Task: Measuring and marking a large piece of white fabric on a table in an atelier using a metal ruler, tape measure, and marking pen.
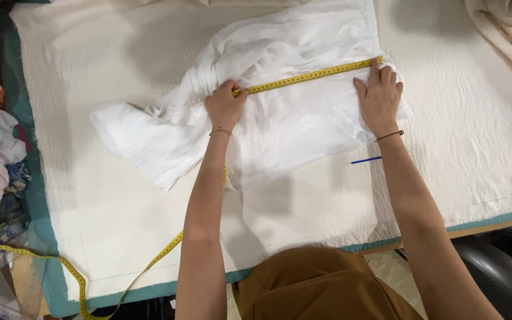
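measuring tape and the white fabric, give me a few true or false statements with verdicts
1. The yellow measuring tape is stretched between both hands. True.
2. The left hand holds scissors. False: it pins the tape to the white fabric.
3. The right hand presses the tape's end near the fabric's edge. True.
4. The blue pen lies on top of the tape. False: it lies apart, near the right wrist.
5. The tape's slack trails off the table at lower left. True.
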